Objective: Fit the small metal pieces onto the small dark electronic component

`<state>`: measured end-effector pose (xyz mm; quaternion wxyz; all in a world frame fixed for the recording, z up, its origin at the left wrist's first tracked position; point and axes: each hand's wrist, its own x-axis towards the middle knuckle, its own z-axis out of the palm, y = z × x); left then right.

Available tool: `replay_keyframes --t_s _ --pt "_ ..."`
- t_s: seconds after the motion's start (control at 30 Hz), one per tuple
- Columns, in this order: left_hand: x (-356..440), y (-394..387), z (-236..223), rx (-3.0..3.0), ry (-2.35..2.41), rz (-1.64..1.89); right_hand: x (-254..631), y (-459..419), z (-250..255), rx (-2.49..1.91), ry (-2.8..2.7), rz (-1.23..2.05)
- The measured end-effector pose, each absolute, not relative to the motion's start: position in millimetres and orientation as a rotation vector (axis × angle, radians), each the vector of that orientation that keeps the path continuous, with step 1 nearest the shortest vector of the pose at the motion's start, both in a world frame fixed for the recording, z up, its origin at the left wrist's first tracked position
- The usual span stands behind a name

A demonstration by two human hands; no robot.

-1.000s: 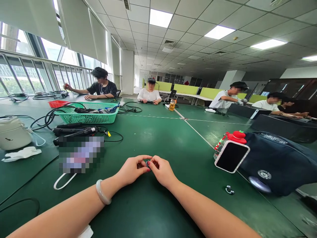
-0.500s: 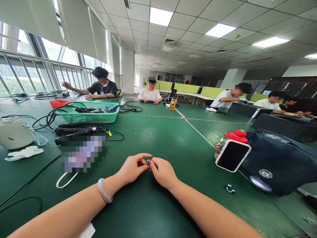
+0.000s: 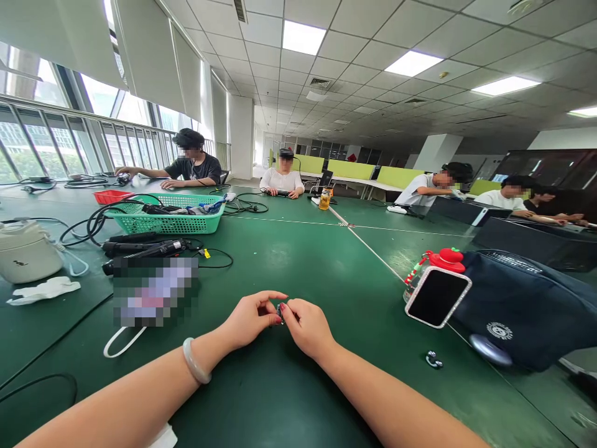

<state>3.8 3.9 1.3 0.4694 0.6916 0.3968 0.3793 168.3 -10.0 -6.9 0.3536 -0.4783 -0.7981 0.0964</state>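
My left hand [image 3: 252, 318] and my right hand [image 3: 308, 325] meet just above the green table [image 3: 289, 398]. Between their fingertips is a small shiny dark piece [image 3: 280, 309], mostly hidden by the fingers and too small to name. The right thumb and fingers pinch it from the right. On the left side, my thumb presses at its lower edge while the index finger arches over it. To the right lies a clip-on earbud [image 3: 433, 359], shiny and dark, near a smooth purple-grey oval case [image 3: 490, 350].
A phone [image 3: 438, 297] leans on a red-lidded bottle [image 3: 446, 258] beside a navy bag [image 3: 527, 305]. At left are a green basket [image 3: 170, 223] of cables, black devices [image 3: 144, 252], a blurred purple item [image 3: 158, 292] and a cream container [image 3: 28, 252]. Several people sit around.
My hands stay together with the small piece, which appears slightly turned. The person at far left has lowered a raised hand to the table. My view has shifted slightly.
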Motion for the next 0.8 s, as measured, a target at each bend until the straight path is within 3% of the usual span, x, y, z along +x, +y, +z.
replay_keyframes --t_s 0.43,0.8 --pt "3.6 3.4 1.9 1.492 0.801 0.895 170.9 -15.2 -3.6 -1.085 -2.081 0.037" --pt "1.7 2.7 3.6 1.578 0.825 0.889 169.7 -14.8 -2.3 -1.116 -2.047 0.221"
